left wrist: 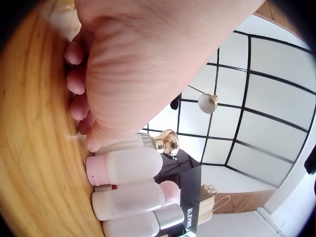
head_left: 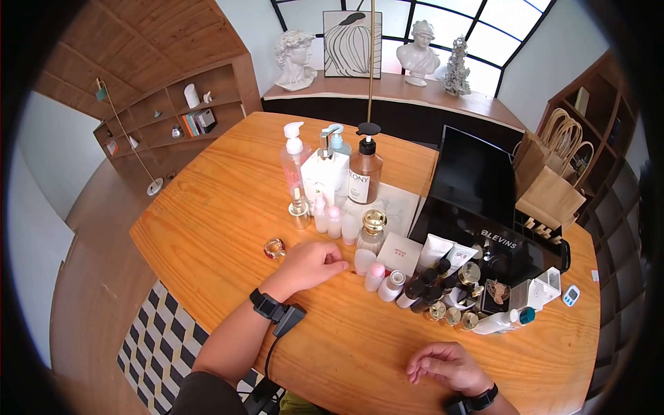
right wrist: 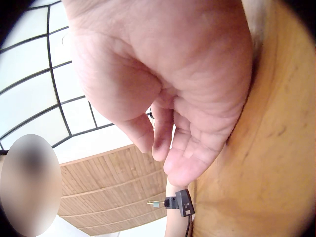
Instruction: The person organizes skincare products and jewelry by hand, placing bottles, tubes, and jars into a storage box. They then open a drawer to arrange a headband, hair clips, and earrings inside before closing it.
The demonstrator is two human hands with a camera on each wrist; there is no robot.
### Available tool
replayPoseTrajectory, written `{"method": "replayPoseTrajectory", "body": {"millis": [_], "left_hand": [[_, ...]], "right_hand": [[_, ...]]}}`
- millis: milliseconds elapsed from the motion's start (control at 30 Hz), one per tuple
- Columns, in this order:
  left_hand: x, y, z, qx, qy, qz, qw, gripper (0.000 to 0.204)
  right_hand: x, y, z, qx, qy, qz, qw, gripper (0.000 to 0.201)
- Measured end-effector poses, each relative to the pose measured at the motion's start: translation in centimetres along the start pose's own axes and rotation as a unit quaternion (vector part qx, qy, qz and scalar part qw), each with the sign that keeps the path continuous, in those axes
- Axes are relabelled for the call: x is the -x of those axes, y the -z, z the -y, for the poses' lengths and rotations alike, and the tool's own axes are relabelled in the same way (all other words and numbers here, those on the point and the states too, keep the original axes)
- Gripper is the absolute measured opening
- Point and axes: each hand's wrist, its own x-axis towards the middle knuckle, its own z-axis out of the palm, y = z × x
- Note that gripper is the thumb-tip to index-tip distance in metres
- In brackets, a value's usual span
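My left hand rests low over the wooden table, left of a cluster of cosmetics. Its fingers bend loosely down toward the wood, and nothing shows between them. Close to the thumb in the left wrist view stands a whitish bottle with a pink cap at its base. A red and gold glass piece lies just behind the left hand. Near the front edge, my right hand lies with fingers loosely curled. The right wrist view shows its palm holding nothing.
Pump bottles, including an amber one, stand at the back. Small bottles, white tubes and a square box crowd the middle. A black BLEVINS case, paper bags and a small timer are at right.
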Motion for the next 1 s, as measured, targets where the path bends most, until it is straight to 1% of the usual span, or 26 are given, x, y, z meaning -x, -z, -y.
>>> {"method": "replayPoseTrajectory", "body": {"millis": [367, 467, 533, 567, 633, 800, 867, 1000], "left_hand": [[0.06, 0.02, -0.16, 0.000, -0.009, 0.000, 1.000, 0.029], [-0.09, -0.03, -0.20, 0.003, 0.001, 0.005, 1.000, 0.029], [0.07, -0.21, 0.17, 0.008, -0.022, -0.010, 1.000, 0.030], [0.16, -0.19, 0.34, 0.006, -0.013, -0.012, 1.000, 0.030], [0.03, -0.27, 0.40, 0.005, -0.035, -0.020, 0.999, 0.030], [0.09, 0.02, 0.05, -0.007, -0.022, -0.011, 1.000, 0.029], [0.22, 0.42, -0.35, 0.001, -0.007, 0.015, 1.000, 0.031], [0.22, 0.30, -0.06, 0.009, -0.021, 0.013, 1.000, 0.031]], "right_hand": [[0.08, -0.13, 0.17, -0.008, 0.002, -0.008, 1.000, 0.021], [0.14, 0.15, 0.19, 0.002, 0.000, 0.017, 1.000, 0.022], [0.04, 0.08, 0.00, -0.010, -0.004, 0.007, 1.000, 0.021], [-0.06, 0.13, -0.17, -0.011, -0.009, 0.015, 1.000, 0.021], [-0.04, 0.34, -0.38, -0.027, 0.004, 0.013, 1.000, 0.021], [-0.05, 0.20, -0.25, -0.025, 0.001, 0.005, 1.000, 0.020], [-0.10, 0.14, -0.19, -0.024, 0.004, 0.009, 1.000, 0.019], [-0.05, 0.01, -0.13, -0.027, 0.009, 0.004, 1.000, 0.020]]}}
